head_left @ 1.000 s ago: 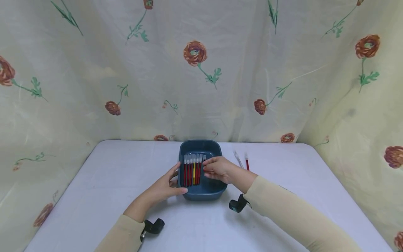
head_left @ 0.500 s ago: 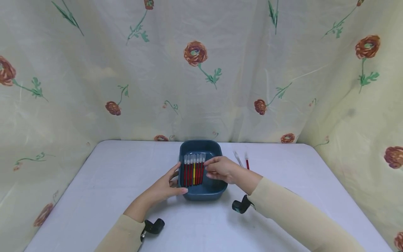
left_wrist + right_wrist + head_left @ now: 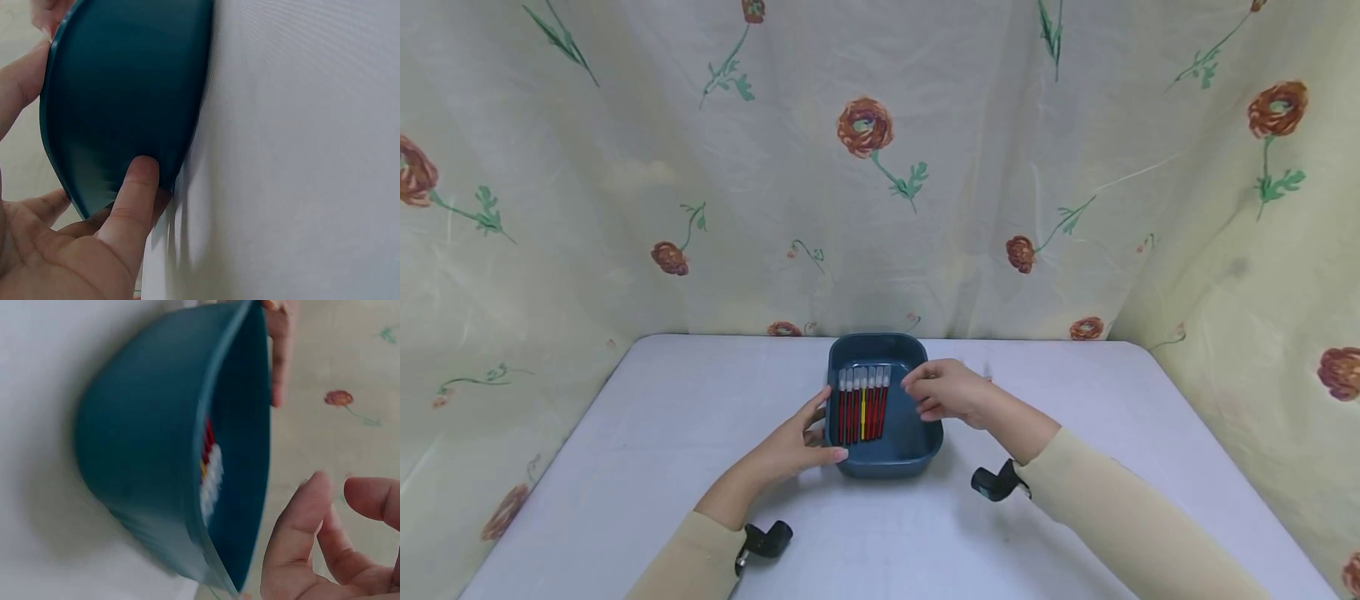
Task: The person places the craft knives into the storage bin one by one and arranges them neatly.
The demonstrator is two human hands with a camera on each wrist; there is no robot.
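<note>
A dark blue plastic bin (image 3: 887, 467) stands on the table, and several slim pen-like sticks (image 3: 862, 404) with whitish ends lie side by side in its left half. Most are red and dark; one is yellow. My left hand (image 3: 790, 442) rests against the bin's left side, thumb at the near corner. In the left wrist view its fairly straight fingers (image 3: 134, 200) press the outer wall. Over the bin's right rim hovers my right hand (image 3: 951, 392), loosely bent, with nothing between thumb and fingertips in the right wrist view.
Behind the right hand, the whitish tip of a stick (image 3: 988, 372) shows on the white-covered table (image 3: 700, 400); the rest of it is hidden. A flowered curtain (image 3: 880, 250) hangs along the table's back edge.
The right hand has let go of the rightmost stick, which lies against the row, and has moved right and up to the bin's rim. The left hand has stayed put.
</note>
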